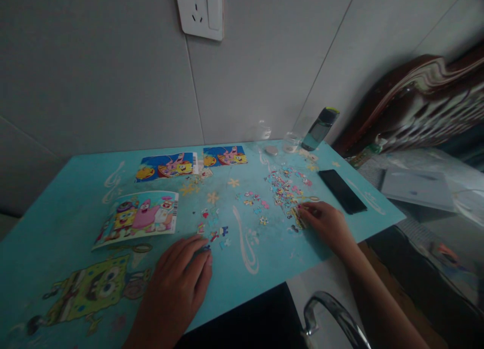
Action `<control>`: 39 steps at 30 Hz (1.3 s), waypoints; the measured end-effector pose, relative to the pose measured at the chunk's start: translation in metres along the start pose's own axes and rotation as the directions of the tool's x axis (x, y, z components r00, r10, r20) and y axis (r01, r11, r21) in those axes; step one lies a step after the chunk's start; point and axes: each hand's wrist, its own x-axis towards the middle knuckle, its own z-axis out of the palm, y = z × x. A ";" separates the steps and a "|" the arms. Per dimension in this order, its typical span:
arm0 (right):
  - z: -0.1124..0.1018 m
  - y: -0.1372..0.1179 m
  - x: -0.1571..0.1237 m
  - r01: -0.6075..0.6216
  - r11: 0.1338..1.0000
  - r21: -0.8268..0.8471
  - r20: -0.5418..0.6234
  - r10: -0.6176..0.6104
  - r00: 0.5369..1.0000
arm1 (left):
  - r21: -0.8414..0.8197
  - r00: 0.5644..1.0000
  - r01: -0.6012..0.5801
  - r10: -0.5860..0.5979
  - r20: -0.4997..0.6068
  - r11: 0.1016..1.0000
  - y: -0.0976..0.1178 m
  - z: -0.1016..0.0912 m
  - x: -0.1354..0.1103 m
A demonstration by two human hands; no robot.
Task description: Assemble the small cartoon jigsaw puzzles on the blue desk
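My left hand [179,278] lies on the light-blue table with its fingers stretched out. A few jigsaw puzzle pieces [214,235] lie just past its fingertips, and a dark blue one [206,247] is partly hidden by them. At the near edge of a loose heap of puzzle pieces [282,187], my right hand [327,222] has its thumb and forefinger drawn together on a small puzzle piece, mostly covered by the fingers. Between the hands, a scattered group of pieces [255,200] sits on the table.
Cartoon picture sheets [145,215], [166,166] and a smaller picture card [225,156] lie left and back. A black phone [342,191] is right of the heap. Behind stand a clear container [291,142] and a dark-topped bottle [320,129]. A curved chrome bar [333,308] rises at the front.
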 end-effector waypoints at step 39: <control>0.023 -0.103 -0.042 0.496 0.866 -0.067 0.199 -0.475 0.857 | 0.002 1.000 0.011 -0.011 0.004 1.000 0.004 -0.002 0.002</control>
